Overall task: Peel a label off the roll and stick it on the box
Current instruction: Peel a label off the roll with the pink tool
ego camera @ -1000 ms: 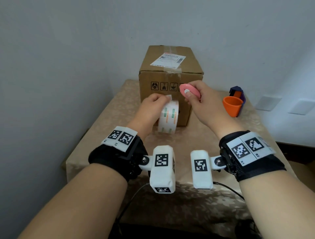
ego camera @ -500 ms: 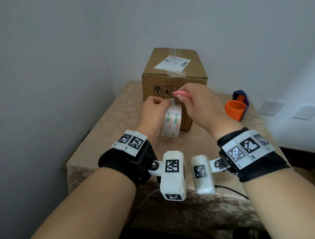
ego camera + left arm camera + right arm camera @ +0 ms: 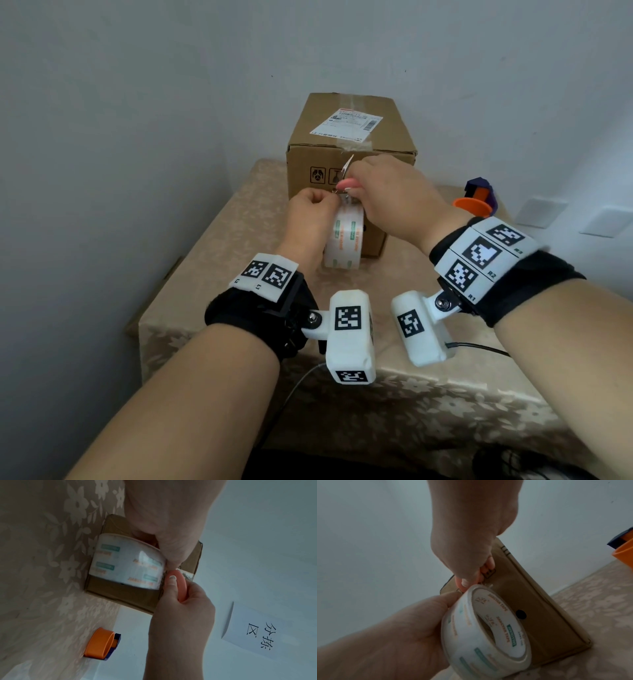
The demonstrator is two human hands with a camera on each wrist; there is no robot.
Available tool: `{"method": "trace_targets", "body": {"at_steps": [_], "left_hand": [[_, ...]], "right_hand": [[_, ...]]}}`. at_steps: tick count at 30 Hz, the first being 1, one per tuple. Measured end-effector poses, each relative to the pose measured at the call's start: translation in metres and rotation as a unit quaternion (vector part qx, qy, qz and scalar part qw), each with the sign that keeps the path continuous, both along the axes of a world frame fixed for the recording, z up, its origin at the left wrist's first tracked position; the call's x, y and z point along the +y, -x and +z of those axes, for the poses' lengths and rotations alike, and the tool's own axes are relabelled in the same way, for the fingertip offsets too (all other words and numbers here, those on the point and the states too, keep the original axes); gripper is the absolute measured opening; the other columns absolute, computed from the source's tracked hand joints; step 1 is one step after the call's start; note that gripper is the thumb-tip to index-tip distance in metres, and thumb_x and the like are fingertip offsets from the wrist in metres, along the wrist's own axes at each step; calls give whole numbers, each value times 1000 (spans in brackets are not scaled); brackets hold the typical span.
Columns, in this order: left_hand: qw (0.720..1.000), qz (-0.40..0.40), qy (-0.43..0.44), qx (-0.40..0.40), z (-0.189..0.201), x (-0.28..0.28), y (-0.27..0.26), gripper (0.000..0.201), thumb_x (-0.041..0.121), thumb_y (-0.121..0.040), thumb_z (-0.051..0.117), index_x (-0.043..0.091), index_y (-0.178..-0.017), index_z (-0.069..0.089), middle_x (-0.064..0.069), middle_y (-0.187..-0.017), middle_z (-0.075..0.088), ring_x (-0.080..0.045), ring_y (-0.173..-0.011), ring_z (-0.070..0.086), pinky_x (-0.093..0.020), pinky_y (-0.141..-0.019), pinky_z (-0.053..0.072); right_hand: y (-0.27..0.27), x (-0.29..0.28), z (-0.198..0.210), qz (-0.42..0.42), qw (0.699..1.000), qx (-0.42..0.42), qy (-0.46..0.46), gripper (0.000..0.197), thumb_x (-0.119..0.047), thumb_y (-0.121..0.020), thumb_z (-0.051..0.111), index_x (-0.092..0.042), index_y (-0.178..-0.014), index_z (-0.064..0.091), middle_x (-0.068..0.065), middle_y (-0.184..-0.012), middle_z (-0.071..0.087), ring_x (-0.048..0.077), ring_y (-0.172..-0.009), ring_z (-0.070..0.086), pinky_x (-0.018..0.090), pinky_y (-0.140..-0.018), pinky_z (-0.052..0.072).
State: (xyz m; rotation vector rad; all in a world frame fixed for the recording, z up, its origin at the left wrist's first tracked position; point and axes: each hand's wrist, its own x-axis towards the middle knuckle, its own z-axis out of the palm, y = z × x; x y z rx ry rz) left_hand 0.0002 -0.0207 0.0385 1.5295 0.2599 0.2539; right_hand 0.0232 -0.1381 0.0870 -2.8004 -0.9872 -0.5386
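The roll (image 3: 343, 240) is gripped on edge by the left hand (image 3: 308, 219) just near of the box (image 3: 352, 150) front face, while a pink tool (image 3: 347, 185) is pinched by the right hand (image 3: 394, 195) at the roll's top edge, open tablecloth (image 3: 219, 246) lying left and near.

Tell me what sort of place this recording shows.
Probably a small packing or parcel-sorting corner in a plain room: a shipping box on a table with a floral cloth, a tape roll in hand, and a handwritten wall sign.
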Motion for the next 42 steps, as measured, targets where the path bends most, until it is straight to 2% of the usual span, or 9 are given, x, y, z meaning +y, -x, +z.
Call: {"method": "trace_targets", "body": {"at_steps": [4, 8, 13, 19, 23, 28, 33, 37, 42], "left_hand": [[1000, -20, 2, 8, 1, 3, 2, 5, 14, -88, 55, 10, -85, 57, -6, -71, 59, -16, -56, 55, -24, -49, 42], [999, -36, -6, 8, 2, 5, 0, 12, 13, -88, 57, 10, -77, 56, -8, -68, 57, -18, -56, 52, -25, -50, 39], [999, -32, -18, 7, 1, 5, -1, 18, 15, -89, 58, 14, -72, 53, -3, -65, 58, -12, -50, 52, -20, -44, 41], [999, -22, -26, -3, 0, 5, -1, 23, 14, -88, 56, 16, -66, 51, -5, -65, 56, -17, -56, 51, -26, -51, 39], [999, -26, -28, -1, 0, 4, -1, 15, 18, -88, 57, 13, -74, 55, -9, -72, 60, -21, -62, 56, -30, -56, 42], [999, -28, -39, -4, 0, 6, 0, 23, 16, -89, 56, 16, -66, 52, -4, -65, 57, -16, -54, 52, -23, -49, 40], [999, -31, -30, 2, 1, 5, 0, 17, 16, -89, 56, 15, -72, 54, -5, -70, 59, -15, -56, 55, -26, -52, 44], [999, -21, -29, -1, 0, 5, -1, 20, 15, -89, 56, 16, -70, 52, -3, -67, 57, -15, -55, 54, -26, -51, 42], [999, -22, -34, 1, -1, 5, 0, 16, 15, -88, 57, 14, -73, 54, -5, -69, 59, -17, -57, 55, -27, -52, 43]], "right_hand": [[6, 2, 0, 14, 1000, -21, 2, 15, -14, -91, 54, -8, -102, 62, 10, -109, 54, 25, -91, 58, 40, -72, 53], [5, -2, 0, 1, 1000, -22, 14, 19, -11, -90, 54, -12, -107, 61, 7, -109, 58, 25, -98, 57, 37, -76, 52], [5, -2, -1, -5, 1000, -19, 20, 19, -10, -90, 54, -12, -107, 61, 8, -107, 59, 25, -99, 57, 35, -75, 48], [4, 3, 0, -2, 1000, -8, 18, 17, -13, -92, 51, -9, -106, 61, 10, -106, 58, 27, -99, 56, 37, -78, 50], [6, 7, 0, 4, 1000, -6, 28, 17, -13, -92, 51, -8, -104, 60, 12, -105, 58, 28, -96, 57, 42, -76, 53], [9, 2, 1, -2, 999, 0, 53, 15, -13, -93, 48, -8, -104, 58, 12, -104, 57, 28, -94, 56, 38, -74, 48], [12, -5, 5, -17, 998, 17, 55, 15, -14, -94, 47, -8, -103, 58, 11, -104, 56, 27, -95, 55, 31, -69, 38], [12, 1, 7, -14, 998, 21, 63, 16, -14, -93, 48, -7, -104, 57, 11, -105, 55, 28, -96, 55, 36, -74, 45], [15, 0, 8, -11, 997, 16, 75, 15, -13, -93, 48, -8, -103, 58, 10, -103, 55, 27, -93, 56, 34, -70, 44]]}}
